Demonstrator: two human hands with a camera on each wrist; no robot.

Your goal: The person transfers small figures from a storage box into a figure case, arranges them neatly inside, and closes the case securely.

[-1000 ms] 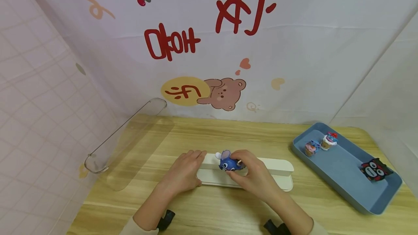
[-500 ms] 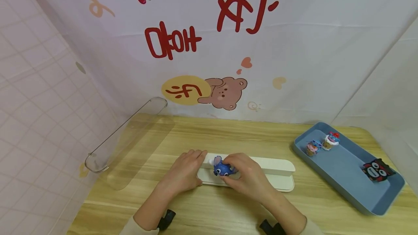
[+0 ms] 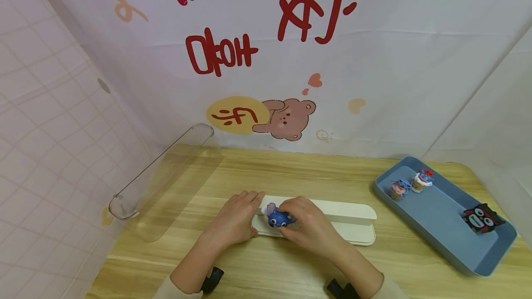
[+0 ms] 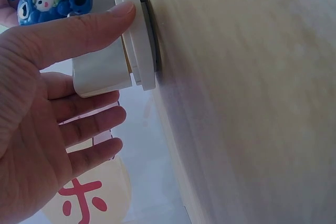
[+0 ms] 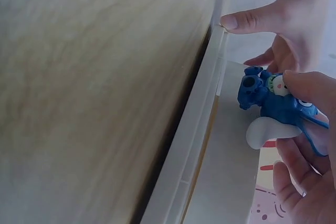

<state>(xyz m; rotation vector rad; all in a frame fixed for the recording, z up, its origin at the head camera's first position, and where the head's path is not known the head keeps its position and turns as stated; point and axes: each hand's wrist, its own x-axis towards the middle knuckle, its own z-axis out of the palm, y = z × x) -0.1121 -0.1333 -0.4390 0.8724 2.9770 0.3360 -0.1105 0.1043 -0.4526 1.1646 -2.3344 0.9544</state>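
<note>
A white two-step display base (image 3: pixel 349 210) lies on the table before me. My left hand (image 3: pixel 233 219) grips its left end; in the left wrist view the thumb (image 4: pixel 100 27) presses the front edge and the fingers are behind. My right hand (image 3: pixel 312 225) pinches a small blue cartoon figurine (image 3: pixel 279 217) between thumb and fingers, over the base's left part, near my left hand. In the right wrist view the figurine (image 5: pixel 281 104) shows a pale face in its hood and a white part beneath. Whether it touches the base, I cannot tell.
A blue-grey tray (image 3: pixel 449 216) at the right holds two cupcake-like figurines (image 3: pixel 422 180) and a dark owl-like piece (image 3: pixel 482 218). At the left a clear plastic cover (image 3: pixel 166 188) leans by the curtain. White printed cloth (image 3: pixel 374 59) hangs behind the wooden table (image 3: pixel 291 170).
My right hand has carried the blue figurine leftward and slightly down, toward the left end of the base. The left hand keeps its grip in the same place.
</note>
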